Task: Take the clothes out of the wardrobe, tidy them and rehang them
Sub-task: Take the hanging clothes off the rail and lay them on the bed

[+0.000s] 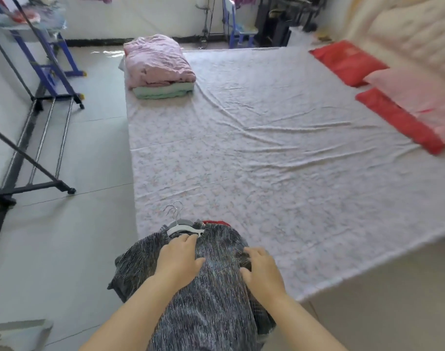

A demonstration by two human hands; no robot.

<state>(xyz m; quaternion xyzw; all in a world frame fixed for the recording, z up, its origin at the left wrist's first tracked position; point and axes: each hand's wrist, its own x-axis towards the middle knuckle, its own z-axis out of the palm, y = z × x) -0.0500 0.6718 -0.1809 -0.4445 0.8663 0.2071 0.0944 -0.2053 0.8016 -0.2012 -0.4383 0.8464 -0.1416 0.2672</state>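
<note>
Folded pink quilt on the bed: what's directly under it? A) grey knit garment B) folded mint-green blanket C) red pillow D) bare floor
B: the folded pink quilt lies stacked on a folded mint-green blanket at the far left corner of the white patterned bed sheet.

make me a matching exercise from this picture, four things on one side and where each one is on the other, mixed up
Things
1. pink quilt
2. red pillows
3. rack
4. grey garment

Places
a. under the left hand and right hand, at the near corner of the bed
b. on the floor, left of the bed
c. along the bed's right edge
d. on the green blanket, at the bed's far left corner

Pairs: 1-d, 2-c, 3-b, 4-a
</note>
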